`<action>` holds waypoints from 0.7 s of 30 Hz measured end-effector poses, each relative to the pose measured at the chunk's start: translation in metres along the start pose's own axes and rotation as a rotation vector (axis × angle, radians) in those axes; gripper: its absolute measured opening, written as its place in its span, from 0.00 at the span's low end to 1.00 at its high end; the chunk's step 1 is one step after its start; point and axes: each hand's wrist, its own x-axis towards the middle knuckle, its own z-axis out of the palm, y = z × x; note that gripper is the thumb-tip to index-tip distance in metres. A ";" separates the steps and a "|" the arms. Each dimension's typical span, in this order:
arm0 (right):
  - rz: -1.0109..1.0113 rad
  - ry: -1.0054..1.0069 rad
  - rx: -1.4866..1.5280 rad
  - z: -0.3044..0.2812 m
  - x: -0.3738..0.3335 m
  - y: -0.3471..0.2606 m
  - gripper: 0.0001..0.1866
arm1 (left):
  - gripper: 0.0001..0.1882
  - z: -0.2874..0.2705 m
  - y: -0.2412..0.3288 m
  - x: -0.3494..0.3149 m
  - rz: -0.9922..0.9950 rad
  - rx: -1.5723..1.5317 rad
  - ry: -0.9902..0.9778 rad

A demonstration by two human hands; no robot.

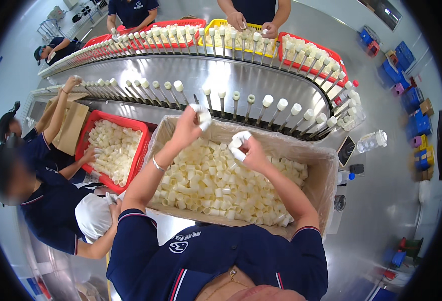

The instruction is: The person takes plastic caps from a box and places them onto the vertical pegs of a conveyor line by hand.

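My left hand (190,125), white coverings on its fingertips, is closed round a white plastic cap (204,117) at the near row of upright metal rods. Just beyond it stands a bare rod (196,99), while neighbouring rods carry white caps (267,101). Lower and to the right, my right hand (251,152), also with covered fingertips, pinches another white cap (236,143). That hand is above a cardboard box (326,193) lined with clear plastic. Loose cream-white caps (221,175) fill the box in a heap.
The rods ring a steel table (221,75) in a long loop. A red basket (143,145) of caps stands left, beside co-workers (45,175). Across are a yellow basket (212,24) and more red ones. A phone (346,150) and clear bottle (371,142) lie right.
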 end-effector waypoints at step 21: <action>0.145 0.254 -1.382 -0.106 0.076 -0.086 0.14 | 0.16 -0.056 -0.032 0.066 0.044 0.478 0.146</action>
